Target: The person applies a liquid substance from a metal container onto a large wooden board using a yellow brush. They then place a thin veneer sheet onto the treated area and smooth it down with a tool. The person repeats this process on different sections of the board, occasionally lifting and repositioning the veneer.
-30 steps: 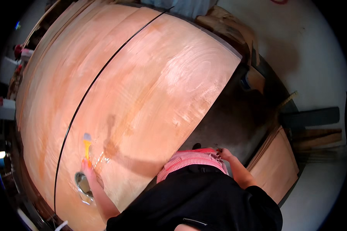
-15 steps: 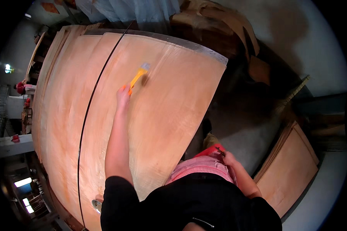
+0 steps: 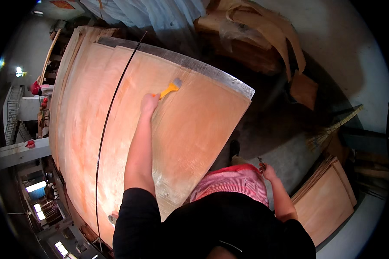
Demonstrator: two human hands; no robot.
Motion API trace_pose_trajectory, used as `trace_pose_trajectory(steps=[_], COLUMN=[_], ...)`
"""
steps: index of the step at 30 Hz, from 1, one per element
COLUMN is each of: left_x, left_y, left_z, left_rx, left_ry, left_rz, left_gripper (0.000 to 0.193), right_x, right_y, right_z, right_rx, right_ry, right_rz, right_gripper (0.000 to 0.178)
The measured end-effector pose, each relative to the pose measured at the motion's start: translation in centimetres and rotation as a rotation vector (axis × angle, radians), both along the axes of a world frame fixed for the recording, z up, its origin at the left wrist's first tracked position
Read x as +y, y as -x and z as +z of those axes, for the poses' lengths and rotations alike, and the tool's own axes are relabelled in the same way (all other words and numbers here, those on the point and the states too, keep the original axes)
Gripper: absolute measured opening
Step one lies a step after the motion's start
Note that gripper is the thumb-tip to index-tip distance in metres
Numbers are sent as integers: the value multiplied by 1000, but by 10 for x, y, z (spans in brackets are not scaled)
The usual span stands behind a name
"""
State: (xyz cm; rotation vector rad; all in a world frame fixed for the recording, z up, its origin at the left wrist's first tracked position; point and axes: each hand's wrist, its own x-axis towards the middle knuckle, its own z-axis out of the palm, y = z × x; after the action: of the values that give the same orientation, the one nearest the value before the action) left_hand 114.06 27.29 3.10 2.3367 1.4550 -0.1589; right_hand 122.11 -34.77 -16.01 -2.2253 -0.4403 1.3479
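Observation:
My left hand (image 3: 149, 103) is closed round the yellow handle of a flat brush (image 3: 172, 87), arm stretched out over a wide wooden sheet (image 3: 194, 129). The brush's pale bristles point to the far right and are at or just above the sheet; contact is hard to tell. Down at my right side, beside a red-and-white striped apron (image 3: 233, 181), my right hand (image 3: 269, 172) grips a small dark metal tool (image 3: 262, 163), whose kind I cannot make out. A thin black cord or rod (image 3: 103, 140) crosses the sheet left of my left arm.
A grey metal edge (image 3: 203, 69) runs along the sheet's far end. By my left elbow sits a small shiny object (image 3: 113, 218), partly hidden. At the right are stacked boards (image 3: 328, 198) and a broom (image 3: 337, 125). Clear plastic sheeting (image 3: 155, 17) hangs beyond.
My left hand and the brush have moved slightly right across the sheet. The right hand with its tool has shifted a little to the right. The whole view has tilted somewhat.

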Motion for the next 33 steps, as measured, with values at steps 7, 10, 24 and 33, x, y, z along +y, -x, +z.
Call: trace_pose_trajectory(steps=[7,10,24,33], left_x=[-23,-44,-62,-60], left_y=[123,167,-72,-41], left_z=[31,63,72,49], left_rx=[166,262,-166,36], left_ry=[54,82,-721,-739], left_rz=[17,95,-431,-544], left_gripper=[37,36,17,19], right_x=[3,2,17,13], right_y=[-10,-11,-46,-37], right_z=[-39,-56,6,-18], right_rx=[94,224,524,477], right_ry=[25,62,114,54], right_rz=[13,-225,-608,-549], right_gripper=[23,24,29,26])
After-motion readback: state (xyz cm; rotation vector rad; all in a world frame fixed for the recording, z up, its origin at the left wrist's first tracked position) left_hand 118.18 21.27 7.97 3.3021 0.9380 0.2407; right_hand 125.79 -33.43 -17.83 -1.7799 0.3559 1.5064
